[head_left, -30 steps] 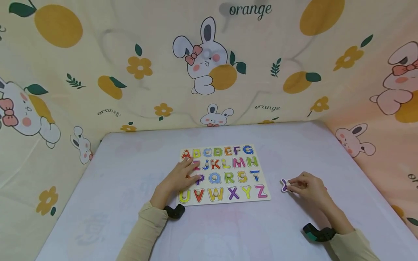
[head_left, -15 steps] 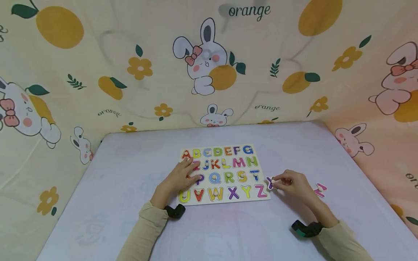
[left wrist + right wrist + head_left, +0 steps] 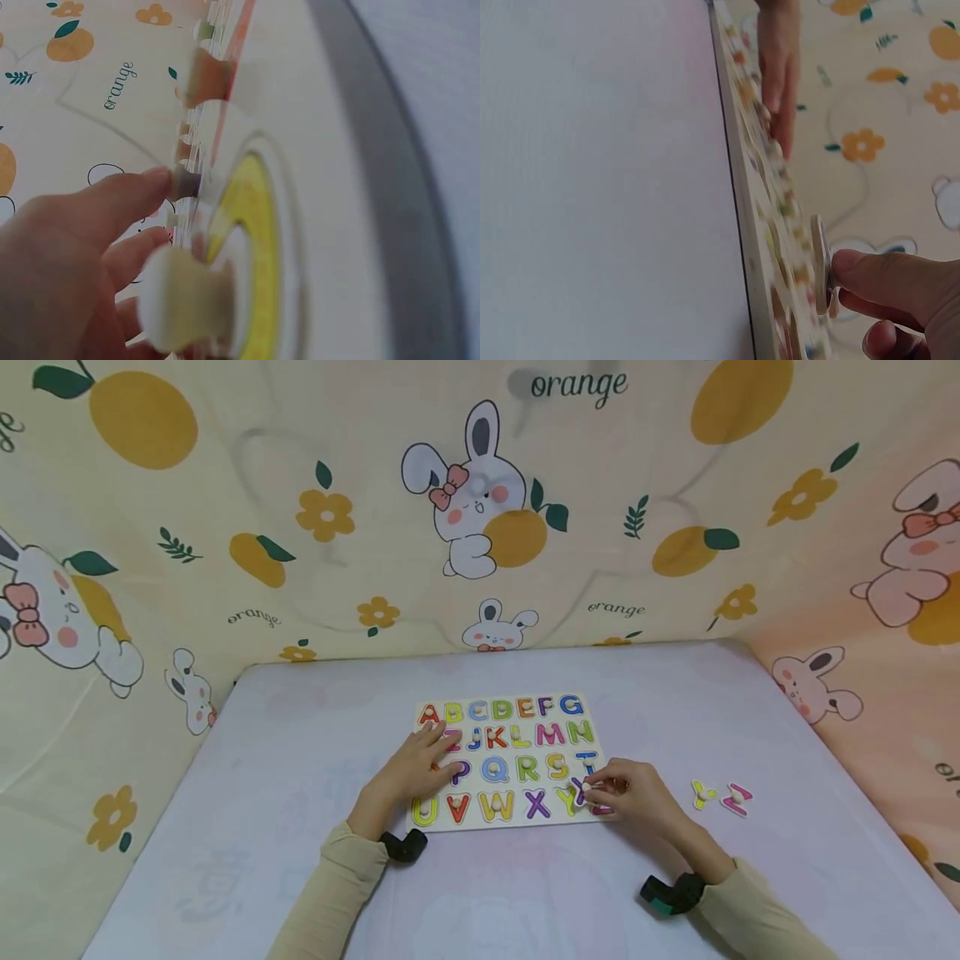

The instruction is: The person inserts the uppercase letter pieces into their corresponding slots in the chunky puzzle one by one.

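The alphabet puzzle board (image 3: 474, 824) lies on the table, its rows of colored letters bearing small knobs. My left hand (image 3: 414, 766) rests on the board's left side with fingers spread, covering some letters. In the left wrist view, its thumb touches a knob near the yellow U (image 3: 255, 240). By its knob, my right hand (image 3: 637, 793) pinches a purple letter X piece (image 3: 579, 792) above the board's lower right corner. The right wrist view shows that piece (image 3: 821, 266) edge-on, apart from the board. A purple X-shaped slot (image 3: 537, 804) shows in the bottom row.
To the right of the board lie a yellow letter Y piece (image 3: 702, 794) and a pink letter Z piece (image 3: 737, 799). A patterned cloth (image 3: 337, 577) with rabbits and oranges stands behind the white table (image 3: 300, 693).
My right hand has carried the purple X leftward from the table to over the board. The yellow Y and pink Z pieces have come into sight behind it. My left hand stays put.
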`<move>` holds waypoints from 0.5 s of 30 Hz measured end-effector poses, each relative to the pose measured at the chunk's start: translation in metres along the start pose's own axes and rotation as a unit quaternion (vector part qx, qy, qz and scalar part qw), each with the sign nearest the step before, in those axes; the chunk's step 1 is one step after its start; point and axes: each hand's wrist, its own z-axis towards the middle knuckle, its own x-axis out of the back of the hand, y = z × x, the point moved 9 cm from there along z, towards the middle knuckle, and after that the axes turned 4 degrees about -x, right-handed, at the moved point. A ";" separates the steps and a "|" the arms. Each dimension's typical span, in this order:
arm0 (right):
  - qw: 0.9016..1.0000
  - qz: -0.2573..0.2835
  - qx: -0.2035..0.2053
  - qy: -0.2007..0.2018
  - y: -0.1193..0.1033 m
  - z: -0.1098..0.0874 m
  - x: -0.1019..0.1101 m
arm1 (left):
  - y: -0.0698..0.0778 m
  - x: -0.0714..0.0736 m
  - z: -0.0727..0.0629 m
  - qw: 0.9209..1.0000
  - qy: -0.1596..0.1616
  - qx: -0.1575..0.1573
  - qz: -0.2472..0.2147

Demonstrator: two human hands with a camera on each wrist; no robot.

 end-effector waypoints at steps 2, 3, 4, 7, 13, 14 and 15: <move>1.000 0.002 0.006 -0.002 -0.006 0.002 -0.005 | 0.001 0.001 -0.001 1.000 0.001 -0.001 0.005; 1.000 0.003 0.007 -0.005 -0.009 0.003 -0.008 | 0.001 0.002 -0.001 1.000 0.001 -0.001 0.005; 1.000 0.004 0.009 -0.008 -0.011 0.004 -0.011 | 0.002 0.003 -0.001 1.000 0.002 -0.001 0.005; 1.000 0.001 0.005 -0.018 -0.016 0.007 -0.018 | 0.002 0.003 -0.002 1.000 0.000 0.004 0.007; 1.000 0.002 -0.002 -0.024 -0.022 0.007 -0.027 | 0.001 0.002 -0.002 1.000 -0.004 0.008 0.002; 1.000 0.004 0.002 -0.023 -0.023 0.007 -0.027 | 0.002 0.002 -0.002 1.000 -0.003 0.007 0.001; 1.000 0.002 0.006 -0.023 -0.024 0.008 -0.028 | 0.002 0.002 -0.002 1.000 -0.003 0.007 0.002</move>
